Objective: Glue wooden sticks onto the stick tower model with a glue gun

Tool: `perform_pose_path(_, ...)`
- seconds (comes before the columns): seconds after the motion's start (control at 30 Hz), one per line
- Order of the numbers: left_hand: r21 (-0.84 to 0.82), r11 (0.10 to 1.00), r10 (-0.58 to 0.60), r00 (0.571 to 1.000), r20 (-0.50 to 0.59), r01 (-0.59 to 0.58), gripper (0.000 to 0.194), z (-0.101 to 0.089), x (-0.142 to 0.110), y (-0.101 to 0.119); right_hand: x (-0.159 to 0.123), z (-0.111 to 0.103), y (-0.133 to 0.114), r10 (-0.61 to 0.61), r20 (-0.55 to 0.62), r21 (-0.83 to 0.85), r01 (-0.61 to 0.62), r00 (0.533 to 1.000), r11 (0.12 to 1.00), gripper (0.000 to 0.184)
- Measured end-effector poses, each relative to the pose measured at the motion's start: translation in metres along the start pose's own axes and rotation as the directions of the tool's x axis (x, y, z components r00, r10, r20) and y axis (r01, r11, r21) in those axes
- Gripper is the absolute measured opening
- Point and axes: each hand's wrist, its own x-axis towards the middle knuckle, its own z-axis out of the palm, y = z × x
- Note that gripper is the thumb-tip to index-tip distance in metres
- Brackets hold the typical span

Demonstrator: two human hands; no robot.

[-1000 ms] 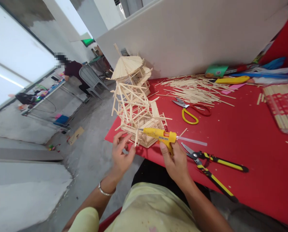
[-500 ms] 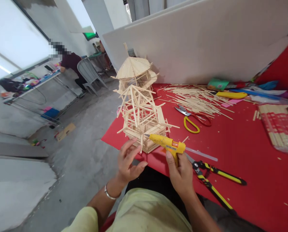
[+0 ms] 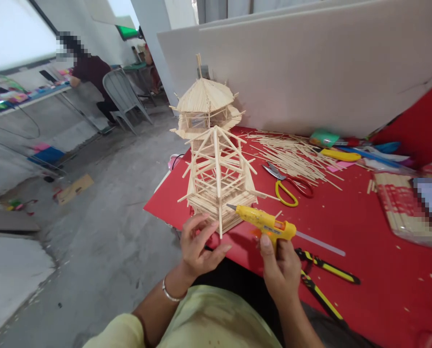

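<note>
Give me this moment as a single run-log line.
Left hand: open beside stick model, contact unclear | Right hand: gripping yellow glue gun, nozzle toward stick model | Around: scissors, loose sticks on red tabletop

The right hand (image 3: 283,268) has a bright yellow, pistol-shaped plastic glue gun (image 3: 255,218), orange trigger, grey nozzle. Beyond the left hand (image 3: 201,246), the angular wooden-stick framework (image 3: 217,164) is all pale tan. Past the right: silvery metal scissors (image 3: 281,178), one loop yellow, one red, plus black-and-yellow long-handled cutters (image 3: 334,268). Flat tabletop (image 3: 346,217)'s red, pale-flecked.
</note>
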Motion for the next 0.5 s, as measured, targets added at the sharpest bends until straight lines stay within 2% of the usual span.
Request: perform_pose_path(0.5, -0.031, 0.998, -0.055, 0.998, 0.008, 0.055, 0.050, 0.002, -0.003, -0.014, 0.006, 0.002, 0.000, 0.041, 0.038, 0.057, -0.043, 0.998, 0.997, 0.024)
